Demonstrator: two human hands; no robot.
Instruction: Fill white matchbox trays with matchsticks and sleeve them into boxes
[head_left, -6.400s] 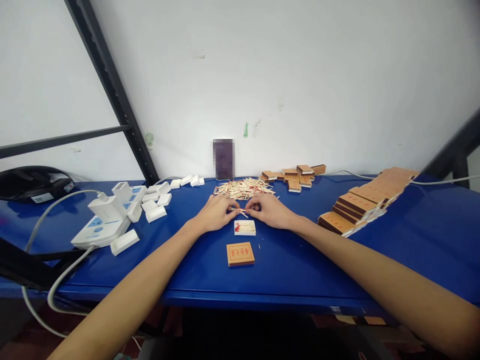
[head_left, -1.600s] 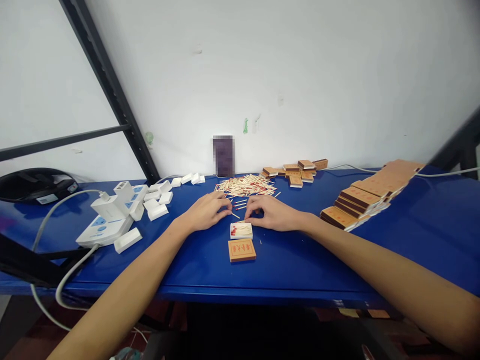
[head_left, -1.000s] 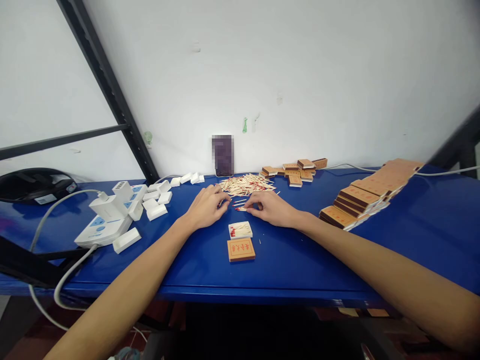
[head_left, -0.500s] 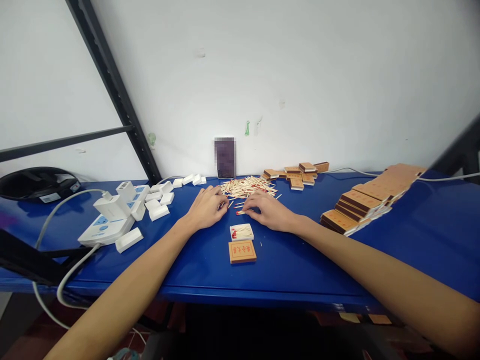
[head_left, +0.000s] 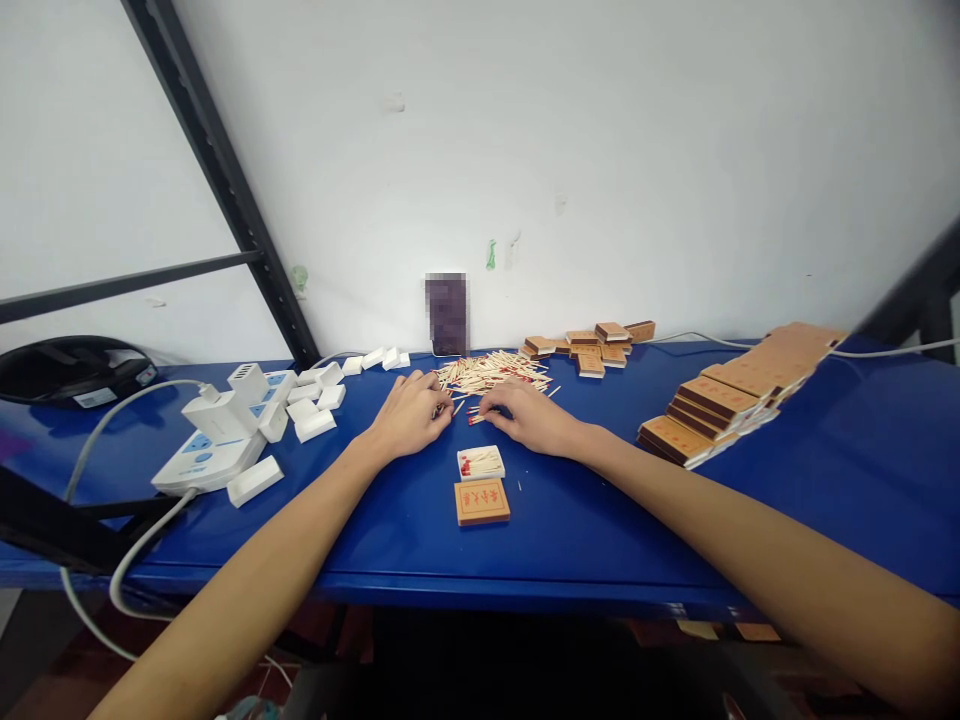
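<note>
The tray [head_left: 487, 475] lay on the blue table [head_left: 585, 540] with matches [head_left: 484, 460] inside, their red heads mostly toward its left end. A closed box [head_left: 482, 502] lay flat just on the near side of the tray, its printed face up.

The right hand [head_left: 532, 415] was beyond the tray and a little to its right, thumb and forefinger pinched together on a few loose matches [head_left: 474, 418] whose red heads stuck out to the left. The left hand [head_left: 410, 412] was beyond the tray and to its left, fingers curled down and thumb close to the forefinger. Bits of match showed between them, but whether it gripped these I could not tell. One loose match lay slanted just beside its fingertips. The hands were apart, and neither touched the tray.

A heap of matches [head_left: 495, 372] spread farther beyond the tray, past both hands, and a dark upright slab [head_left: 448, 315], blurred out, stood behind it. Well to the right of the tray were stacked boxes [head_left: 712, 405], and a smaller cluster of boxes [head_left: 589, 345] sat beyond it to the right. White trays [head_left: 315, 422] and a power strip [head_left: 202, 463] were well to its left.
</note>
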